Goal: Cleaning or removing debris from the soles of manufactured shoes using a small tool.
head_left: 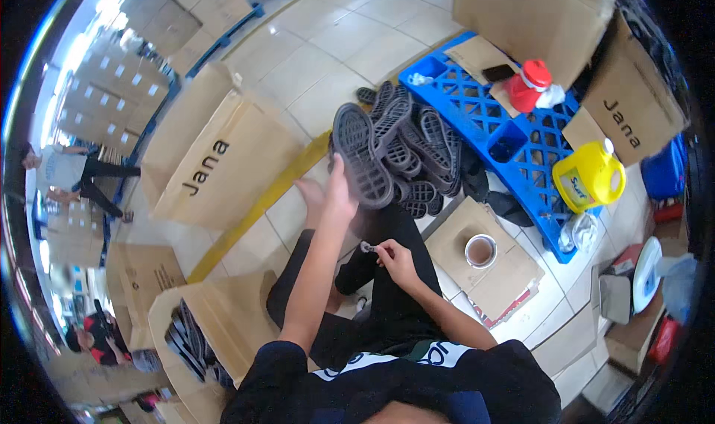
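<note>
A dark shoe sole (360, 145) with a grid of hollows is held up in my left hand (339, 195), the thumb lying along its edge. Over my lap, the fingers of my right hand (398, 263) pinch a small grey piece (366, 247), too small to name. Beyond the raised sole, a heap of similar soles (428, 145) lies on the tiled floor, some overlapping.
A blue pallet (477, 130) at the right bears a red bottle (530, 85), a phone (498, 73) and a yellow jug (588, 175). A cup of brown drink (481, 251) stands on flattened cardboard (506, 284). On my left, an open carton (223, 305) holds more soles. Two people appear far left.
</note>
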A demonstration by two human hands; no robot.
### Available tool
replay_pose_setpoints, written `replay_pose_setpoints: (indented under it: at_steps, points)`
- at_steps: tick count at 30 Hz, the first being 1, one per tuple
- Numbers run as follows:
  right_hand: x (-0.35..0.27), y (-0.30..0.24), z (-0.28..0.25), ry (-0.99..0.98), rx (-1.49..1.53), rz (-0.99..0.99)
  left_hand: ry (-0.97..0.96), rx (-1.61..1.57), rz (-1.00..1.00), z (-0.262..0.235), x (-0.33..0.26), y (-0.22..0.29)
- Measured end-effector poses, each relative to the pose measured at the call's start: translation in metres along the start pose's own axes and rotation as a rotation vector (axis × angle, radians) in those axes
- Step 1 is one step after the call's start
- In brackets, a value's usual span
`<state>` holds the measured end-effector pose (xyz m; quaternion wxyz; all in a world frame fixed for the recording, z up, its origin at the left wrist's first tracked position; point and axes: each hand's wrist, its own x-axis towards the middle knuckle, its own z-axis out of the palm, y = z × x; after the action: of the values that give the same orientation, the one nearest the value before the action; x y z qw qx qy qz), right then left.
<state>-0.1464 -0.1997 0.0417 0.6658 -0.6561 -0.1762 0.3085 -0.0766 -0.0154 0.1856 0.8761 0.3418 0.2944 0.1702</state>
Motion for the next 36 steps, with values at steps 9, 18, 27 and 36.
replay_pose_setpoints:
  at_steps: [9, 18, 27, 36]
  points:
    - [0.002, -0.002, -0.011, 0.033, 0.066, 0.057, -0.157, 0.017, -0.235, 0.081, 0.136, -0.078]
    - [-0.001, -0.003, -0.008, 0.03, 0.105, 0.051, 0.045, 0.508, -0.395, 0.023, 0.199, -0.148]
    - [0.005, 0.001, -0.012, 0.031, 0.09, 0.068, -0.28, 0.618, -0.106, 0.013, 0.108, -0.12]
    - [0.006, 0.007, -0.001, 0.077, 0.119, 0.134, 0.108, 0.795, 0.366, -0.171, -0.162, 0.007]
